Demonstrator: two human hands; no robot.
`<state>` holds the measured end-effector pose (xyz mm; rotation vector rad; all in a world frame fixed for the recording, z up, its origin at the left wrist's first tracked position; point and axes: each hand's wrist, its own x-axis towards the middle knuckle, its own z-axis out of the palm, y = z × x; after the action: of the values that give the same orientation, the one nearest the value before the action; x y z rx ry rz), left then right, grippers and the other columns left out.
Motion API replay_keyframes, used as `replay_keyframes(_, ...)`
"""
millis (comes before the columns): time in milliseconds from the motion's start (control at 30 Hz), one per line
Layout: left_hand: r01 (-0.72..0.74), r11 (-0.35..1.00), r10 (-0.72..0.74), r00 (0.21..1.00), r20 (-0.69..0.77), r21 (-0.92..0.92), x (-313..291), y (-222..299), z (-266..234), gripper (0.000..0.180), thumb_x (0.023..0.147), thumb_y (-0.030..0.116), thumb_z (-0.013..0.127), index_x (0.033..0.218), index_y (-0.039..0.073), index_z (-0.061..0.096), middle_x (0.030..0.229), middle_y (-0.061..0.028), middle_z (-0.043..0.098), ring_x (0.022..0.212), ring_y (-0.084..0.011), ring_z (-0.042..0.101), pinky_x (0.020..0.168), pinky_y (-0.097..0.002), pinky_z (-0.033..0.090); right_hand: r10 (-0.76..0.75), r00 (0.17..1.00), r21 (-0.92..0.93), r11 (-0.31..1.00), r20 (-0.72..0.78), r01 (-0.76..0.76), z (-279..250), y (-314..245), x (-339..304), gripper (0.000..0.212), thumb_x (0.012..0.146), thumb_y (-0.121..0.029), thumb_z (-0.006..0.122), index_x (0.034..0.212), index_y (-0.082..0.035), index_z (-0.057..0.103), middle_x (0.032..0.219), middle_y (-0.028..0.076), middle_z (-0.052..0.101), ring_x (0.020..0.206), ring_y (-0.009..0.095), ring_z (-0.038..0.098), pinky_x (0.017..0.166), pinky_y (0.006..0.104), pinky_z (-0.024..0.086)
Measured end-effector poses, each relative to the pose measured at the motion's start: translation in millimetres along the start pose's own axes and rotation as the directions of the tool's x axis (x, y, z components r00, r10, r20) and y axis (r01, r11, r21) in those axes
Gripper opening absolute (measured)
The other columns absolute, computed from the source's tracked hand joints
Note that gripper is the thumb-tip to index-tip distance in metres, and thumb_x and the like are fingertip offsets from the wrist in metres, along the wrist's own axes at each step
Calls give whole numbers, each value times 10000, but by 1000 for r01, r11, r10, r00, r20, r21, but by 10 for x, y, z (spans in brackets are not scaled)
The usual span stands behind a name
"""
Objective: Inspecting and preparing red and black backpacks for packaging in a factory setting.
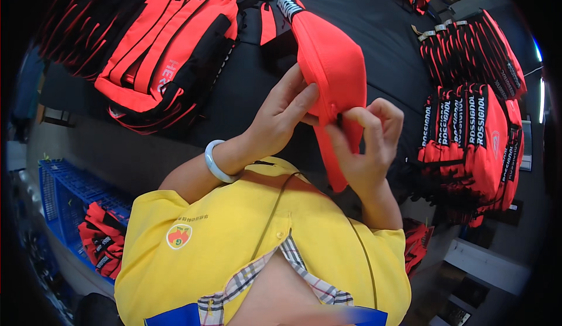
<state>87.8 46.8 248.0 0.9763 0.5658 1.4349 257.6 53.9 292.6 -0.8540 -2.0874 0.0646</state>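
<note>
A bright red-orange waist bag (pixel 335 57) with a black-and-white lettered strap end is held up in front of me, tilted. My left hand (pixel 278 115) grips its left edge, the thumb lying along the seam. At the bag's lower middle, my right hand (pixel 370 141) pinches thumb and forefinger around a small dark zipper pull (pixel 339 119). The bag's underside and the fingertips of my left hand behind it are hidden. Dark webbing (pixel 281 46) hangs at the bag's left side.
A large red-and-black backpack (pixel 167 45) lies on the black table (pixel 386 39) at left, beside stacked red-and-black pieces (pixel 96 21). Stacks of similar bags (pixel 471 57) (pixel 468 133) stand at right. A blue crate (pixel 61 191) with red bags (pixel 102 238) sits lower left.
</note>
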Motion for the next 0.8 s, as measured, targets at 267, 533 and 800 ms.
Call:
replay_keyframes(267, -182, 974, 150, 963, 222, 131, -48, -150, 152, 630, 811, 128, 776, 1314, 17, 414, 1168, -115, 588, 1028, -179, 630, 817, -307, 552, -398, 867, 32, 912, 300, 408, -407, 51, 336, 253, 694, -86, 685, 927, -8, 624, 807, 65, 591, 747, 234, 566, 674, 342, 473)
replay_keyframes(533, -97, 829, -141, 917, 374, 551, -197, -356, 426, 311, 758, 173, 812, 963, 14, 642, 834, -149, 688, 741, -251, 698, 681, -325, 558, -356, 740, 144, 931, 570, 337, -309, 197, 913, 157, 743, -2, 670, 883, 31, 607, 734, 101, 562, 663, 258, 542, 603, 330, 459)
replay_keyframes(800, 22, 900, -145, 957, 251, 436, -267, -480, 126, 340, 859, 260, 723, 1057, 5, 616, 870, -156, 695, 756, -274, 696, 688, -336, 543, 81, 995, 47, 995, 64, -84, -24, 378, 343, 237, 846, 47, 630, 1072, -23, 624, 918, 101, 653, 769, 183, 629, 717, 280, 484)
